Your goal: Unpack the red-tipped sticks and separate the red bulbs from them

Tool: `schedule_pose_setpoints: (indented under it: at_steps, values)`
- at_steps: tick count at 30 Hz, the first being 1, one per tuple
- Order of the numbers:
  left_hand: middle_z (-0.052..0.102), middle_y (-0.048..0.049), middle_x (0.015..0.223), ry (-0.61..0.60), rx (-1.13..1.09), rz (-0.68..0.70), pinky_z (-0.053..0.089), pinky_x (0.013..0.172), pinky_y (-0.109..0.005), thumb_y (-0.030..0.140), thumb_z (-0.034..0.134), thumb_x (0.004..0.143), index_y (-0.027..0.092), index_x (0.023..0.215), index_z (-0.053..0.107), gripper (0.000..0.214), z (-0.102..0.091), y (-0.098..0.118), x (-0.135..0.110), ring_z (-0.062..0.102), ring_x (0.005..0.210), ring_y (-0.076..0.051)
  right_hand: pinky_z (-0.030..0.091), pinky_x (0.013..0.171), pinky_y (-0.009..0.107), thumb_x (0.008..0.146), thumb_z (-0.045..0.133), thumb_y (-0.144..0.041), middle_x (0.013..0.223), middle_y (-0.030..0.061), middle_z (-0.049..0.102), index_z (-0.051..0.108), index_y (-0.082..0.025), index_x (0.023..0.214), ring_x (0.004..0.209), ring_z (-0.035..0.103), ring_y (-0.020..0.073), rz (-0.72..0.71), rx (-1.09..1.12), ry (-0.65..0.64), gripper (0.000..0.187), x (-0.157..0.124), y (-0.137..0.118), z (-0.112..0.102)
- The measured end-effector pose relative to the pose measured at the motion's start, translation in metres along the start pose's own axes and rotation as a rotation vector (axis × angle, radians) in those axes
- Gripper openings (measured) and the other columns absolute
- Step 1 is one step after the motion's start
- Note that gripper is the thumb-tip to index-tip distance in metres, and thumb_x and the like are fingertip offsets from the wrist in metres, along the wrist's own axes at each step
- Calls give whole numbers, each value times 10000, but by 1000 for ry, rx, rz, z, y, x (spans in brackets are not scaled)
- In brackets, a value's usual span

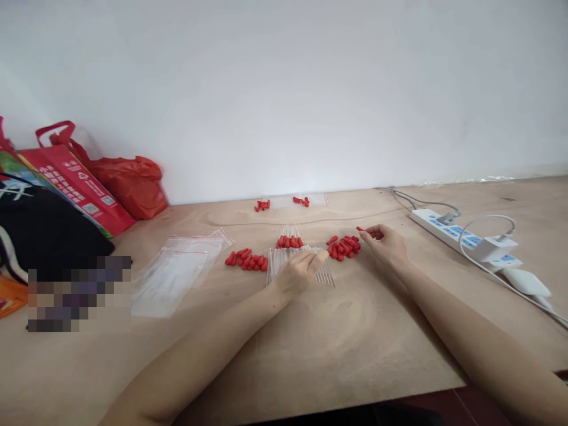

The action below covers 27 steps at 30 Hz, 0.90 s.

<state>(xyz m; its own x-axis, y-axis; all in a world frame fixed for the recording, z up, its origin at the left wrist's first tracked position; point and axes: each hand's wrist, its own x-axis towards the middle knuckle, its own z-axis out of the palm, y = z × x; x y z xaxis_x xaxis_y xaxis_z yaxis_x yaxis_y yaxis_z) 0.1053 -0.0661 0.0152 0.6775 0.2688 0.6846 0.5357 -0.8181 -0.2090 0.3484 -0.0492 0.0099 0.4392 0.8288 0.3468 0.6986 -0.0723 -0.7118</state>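
Note:
My right hand (385,247) pinches a small red rubber bulb (360,229) by its end, raised just beside a pile of red rubber bulbs (344,247). Over a row of thin clear tubes (276,260) rests my left hand (298,273), its fingers curled and partly hidden; what they grip cannot be made out. Behind these tubes lies a bunch of tubes fitted with red bulbs (290,242). Another heap of red bulbs (247,259) is to the left of the row.
Clear zip bags (173,275) lie left on the wooden table (346,337). Farther back are small red bulb groups (262,205) on a bag. A power strip (461,236) with cables and chargers is at right. Red bags (133,186) and a black bag (44,231) stand left.

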Motion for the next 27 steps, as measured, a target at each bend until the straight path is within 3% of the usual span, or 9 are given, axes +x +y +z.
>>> schedule_pose_setpoints:
  at_steps: [5, 11, 15, 21, 27]
  values:
    - [592, -40, 695, -113, -17, 34, 468, 630, -254, 184, 339, 888, 85, 1055, 495, 249, -2, 2, 0, 559, 668, -149, 371, 601, 280, 667, 531, -474, 663, 35, 629, 646, -188, 746, 631, 553, 164, 59, -18, -42, 319, 5, 10, 4]
    - [653, -74, 796, -144, -58, 9, 374, 900, -421, 367, 463, 840, 91, 1143, 463, 410, -8, 4, -2, 572, 845, -196, 364, 584, 273, 686, 513, -506, 682, 30, 643, 667, -199, 763, 625, 553, 160, 32, -21, -109, 352, 8, 13, 13]
    - [667, -82, 846, -164, -79, -21, 316, 940, -466, 435, 480, 815, 96, 1158, 464, 482, -8, 4, -4, 565, 881, -209, 352, 593, 281, 708, 485, -520, 694, 25, 653, 683, -227, 789, 660, 566, 177, 21, -107, -140, 362, 8, 11, 14]
    - [653, -81, 937, -76, -107, -90, 274, 968, -476, 507, 481, 786, 129, 1111, 521, 501, -11, 5, -10, 542, 941, -221, 348, 632, 291, 761, 412, -502, 776, 40, 666, 690, -238, 822, 761, 575, 206, 20, -196, -135, 388, 10, 12, 11]
    - [627, -67, 986, -28, -126, -190, 299, 964, -423, 403, 540, 772, 160, 1044, 557, 365, -33, -2, -35, 515, 985, -215, 326, 607, 285, 770, 386, -504, 716, 51, 646, 678, -190, 778, 678, 553, 187, 28, -120, -71, 430, 10, 16, 9]
